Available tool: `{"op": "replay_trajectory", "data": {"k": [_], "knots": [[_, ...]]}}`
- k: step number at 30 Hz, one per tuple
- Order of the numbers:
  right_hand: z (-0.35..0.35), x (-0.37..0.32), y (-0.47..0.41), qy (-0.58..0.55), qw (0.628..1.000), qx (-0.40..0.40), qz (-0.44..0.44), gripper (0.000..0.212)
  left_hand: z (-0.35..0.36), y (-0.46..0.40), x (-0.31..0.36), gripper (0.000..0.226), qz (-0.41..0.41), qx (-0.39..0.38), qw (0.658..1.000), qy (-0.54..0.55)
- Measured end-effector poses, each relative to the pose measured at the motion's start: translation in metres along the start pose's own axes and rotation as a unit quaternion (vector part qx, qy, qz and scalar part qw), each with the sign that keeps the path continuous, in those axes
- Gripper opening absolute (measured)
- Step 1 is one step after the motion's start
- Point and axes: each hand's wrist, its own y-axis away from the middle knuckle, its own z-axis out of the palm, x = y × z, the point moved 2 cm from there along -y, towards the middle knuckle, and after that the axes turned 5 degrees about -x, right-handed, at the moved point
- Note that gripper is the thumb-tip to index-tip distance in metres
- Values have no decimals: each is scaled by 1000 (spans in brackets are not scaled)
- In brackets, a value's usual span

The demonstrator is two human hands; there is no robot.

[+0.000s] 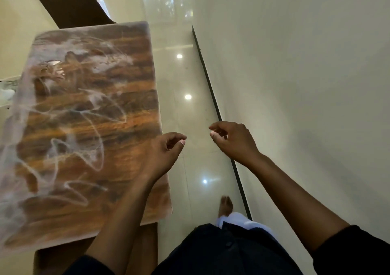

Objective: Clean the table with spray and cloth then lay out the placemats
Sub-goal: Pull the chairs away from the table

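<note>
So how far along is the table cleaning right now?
Partly done, it seems: the wooden table carries whitish smears, as if sprayed or half wiped. Nothing is in hand: the left hand and right hand hang loosely curled, holding nothing. No cloth, spray or placemats are clearly visible, so finishing the wipe and laying mats remain.

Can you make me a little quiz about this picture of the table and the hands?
1. True or false: the left hand holds a cloth.
2. What shows on the wooden table? A) white smeary streaks B) plates C) placemats
3. Fill in: the right hand hangs over the shiny ____, not the table.

Key:
1. False; both hands are loosely curled and hold nothing.
2. A
3. floor
</note>
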Motion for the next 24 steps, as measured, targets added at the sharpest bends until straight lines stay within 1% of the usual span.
{"op": "replay_trajectory", "data": {"k": [3, 7, 15, 20, 22, 24], "knots": [[-5, 0, -62, 8, 1000, -16, -24, 24, -10, -48, -5, 20, -3, 29, 1000, 8], [-10, 4, -153, 5, 999, -28, -44, 22, -19, -118, -8, 16, -27, 68, 997, 24], [-30, -5, -322, 3, 994, -77, -76, 22, -39, -236, -3, 17, -116, 126, 982, 74], [-44, -14, -416, -8, 990, -100, -103, 22, -63, -316, 7, 13, -123, 148, 977, 90], [-48, -18, -455, -6, 989, -107, -105, 22, -76, -355, 9, 21, -128, 157, 976, 82], [-50, -19, -492, -6, 987, -112, -113, 22, -89, -394, 4, 20, -124, 161, 977, 69]]}}
